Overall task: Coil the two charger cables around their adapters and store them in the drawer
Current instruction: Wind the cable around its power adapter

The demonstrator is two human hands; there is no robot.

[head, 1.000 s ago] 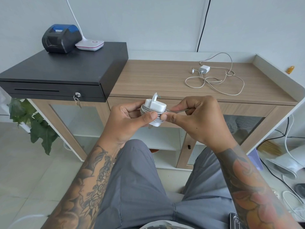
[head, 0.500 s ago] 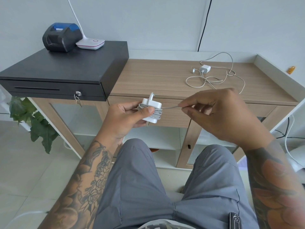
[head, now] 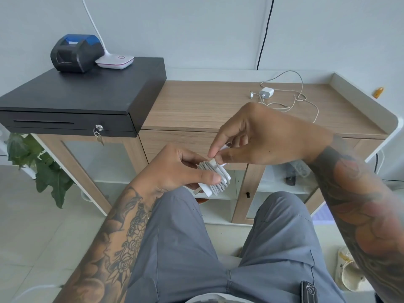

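if the right hand (head: 260,138), pinching what looks like the cable end (head: 213,161), slips, coils could spring off the adapter (head: 215,178) the left hand (head: 175,169) grips.

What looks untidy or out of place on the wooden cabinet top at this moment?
The second charger lies on the wooden cabinet top with its cable sprawled in loose loops, not yet coiled. The left hand holds the first adapter, neatly wrapped; the right hand pinches its cable end. Nothing looks damaged.
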